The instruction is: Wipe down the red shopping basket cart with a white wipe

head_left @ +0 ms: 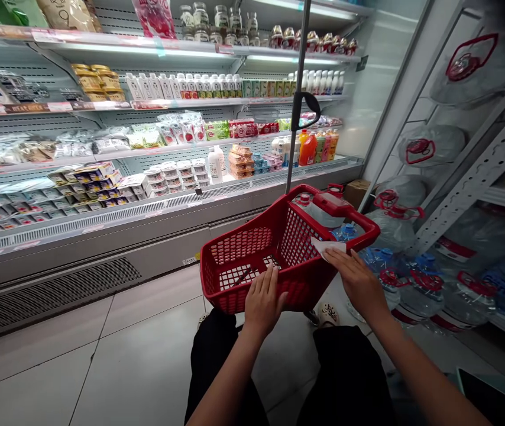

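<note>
A red plastic shopping basket with lattice sides and a raised handle stands on the floor right before my knees. My left hand rests against its near rim, the fingers straight and close together, with nothing in them. Farther right, my right hand presses a crumpled white wipe onto the same rim, near the handle end. Part of the wipe lies under the fingers. A dark, thin thing inside the basket is too small to name.
An open refrigerated display case runs along the left and back, its shelves stocked with bottles, cups and packs. Large water bottles stand close on my right, beside a white metal rack. A grey pole rises behind the basket.
</note>
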